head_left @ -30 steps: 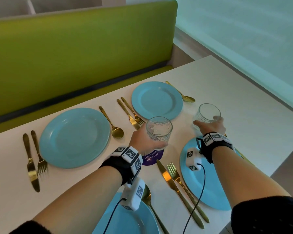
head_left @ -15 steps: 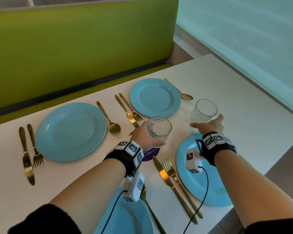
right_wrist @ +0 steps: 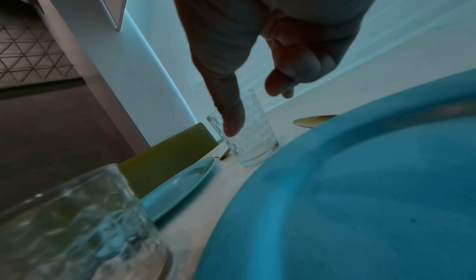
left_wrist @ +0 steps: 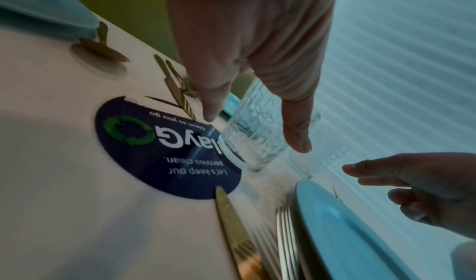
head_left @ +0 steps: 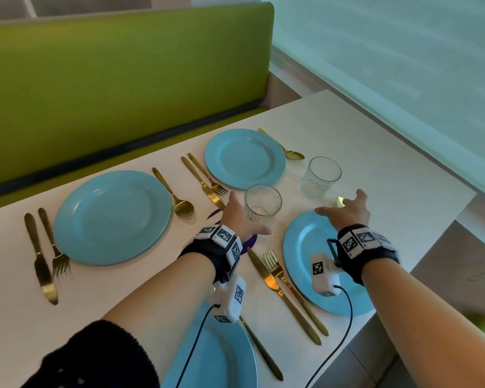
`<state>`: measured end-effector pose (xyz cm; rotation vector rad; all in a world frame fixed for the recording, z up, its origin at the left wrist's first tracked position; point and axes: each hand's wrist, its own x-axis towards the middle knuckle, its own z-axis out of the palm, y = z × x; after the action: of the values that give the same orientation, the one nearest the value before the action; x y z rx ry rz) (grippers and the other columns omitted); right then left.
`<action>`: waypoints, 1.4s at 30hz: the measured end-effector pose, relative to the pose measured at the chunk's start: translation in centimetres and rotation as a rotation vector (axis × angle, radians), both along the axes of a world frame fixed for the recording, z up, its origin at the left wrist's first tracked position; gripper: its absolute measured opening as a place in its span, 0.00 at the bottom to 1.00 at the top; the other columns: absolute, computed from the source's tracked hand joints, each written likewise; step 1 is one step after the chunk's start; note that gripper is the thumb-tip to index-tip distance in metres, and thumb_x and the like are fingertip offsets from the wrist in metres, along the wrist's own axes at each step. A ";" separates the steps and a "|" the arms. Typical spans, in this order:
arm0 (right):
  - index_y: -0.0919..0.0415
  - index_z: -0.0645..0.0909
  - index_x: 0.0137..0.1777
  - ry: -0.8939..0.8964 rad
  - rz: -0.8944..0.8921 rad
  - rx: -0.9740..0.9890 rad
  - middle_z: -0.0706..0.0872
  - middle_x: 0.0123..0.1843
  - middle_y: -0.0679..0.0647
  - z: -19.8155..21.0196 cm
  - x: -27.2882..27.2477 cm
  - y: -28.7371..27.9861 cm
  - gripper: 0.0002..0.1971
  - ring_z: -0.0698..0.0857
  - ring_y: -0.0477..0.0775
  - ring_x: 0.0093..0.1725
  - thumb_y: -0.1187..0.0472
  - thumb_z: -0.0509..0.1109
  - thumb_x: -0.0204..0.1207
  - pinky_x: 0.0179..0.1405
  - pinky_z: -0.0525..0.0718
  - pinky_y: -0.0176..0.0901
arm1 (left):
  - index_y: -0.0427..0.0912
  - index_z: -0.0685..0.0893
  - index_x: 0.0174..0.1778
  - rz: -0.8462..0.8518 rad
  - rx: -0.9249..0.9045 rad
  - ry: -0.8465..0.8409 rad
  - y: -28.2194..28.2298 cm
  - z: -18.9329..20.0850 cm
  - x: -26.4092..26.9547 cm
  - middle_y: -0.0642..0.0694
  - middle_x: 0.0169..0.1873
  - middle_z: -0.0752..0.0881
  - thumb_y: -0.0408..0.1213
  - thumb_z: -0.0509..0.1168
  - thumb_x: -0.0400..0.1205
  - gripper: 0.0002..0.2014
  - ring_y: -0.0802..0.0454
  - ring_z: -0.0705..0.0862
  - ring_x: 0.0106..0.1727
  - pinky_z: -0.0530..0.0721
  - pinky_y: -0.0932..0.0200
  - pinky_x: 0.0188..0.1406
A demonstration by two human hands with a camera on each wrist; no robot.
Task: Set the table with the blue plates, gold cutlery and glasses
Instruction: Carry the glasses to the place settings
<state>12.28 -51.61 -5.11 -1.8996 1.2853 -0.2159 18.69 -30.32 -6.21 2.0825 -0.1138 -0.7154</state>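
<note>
Two clear patterned glasses stand upright on the white table [head_left: 389, 175]. One glass [head_left: 262, 204] is beside my left hand [head_left: 237, 217], whose straight fingers flank it loosely without gripping. The other glass [head_left: 321, 175] stands beyond my right hand [head_left: 345, 211], which hovers open over the near right blue plate [head_left: 300, 247], clear of the glass. In the left wrist view the near glass [left_wrist: 255, 133] shows between finger and thumb. Blue plates lie at far left [head_left: 112, 217], far right [head_left: 244, 158] and near left [head_left: 221, 359], each flanked by gold cutlery.
A gold knife and fork [head_left: 283, 289] lie left of the near right plate. A dark round sticker [left_wrist: 159, 146] is on the table under my left hand. A green bench [head_left: 123, 79] runs behind the table. The table's right edge [head_left: 431, 233] is close to my right hand.
Both glasses have been set down on the table. Both hands have let go and drawn back a little toward me.
</note>
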 end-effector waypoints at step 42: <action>0.54 0.50 0.83 0.121 1.146 0.099 0.68 0.79 0.54 -0.5 -7.7 61.3 0.56 0.69 0.55 0.77 0.59 0.84 0.60 0.73 0.70 0.43 | 0.41 0.45 0.81 0.737 -0.004 -0.277 58.8 0.6 -19.2 0.38 0.80 0.56 0.48 0.86 0.50 0.71 0.41 0.58 0.81 0.61 0.41 0.80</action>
<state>4.62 9.71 -5.63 -2.2656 0.1176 0.5473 -0.51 28.46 -5.65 2.0005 0.4768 0.0202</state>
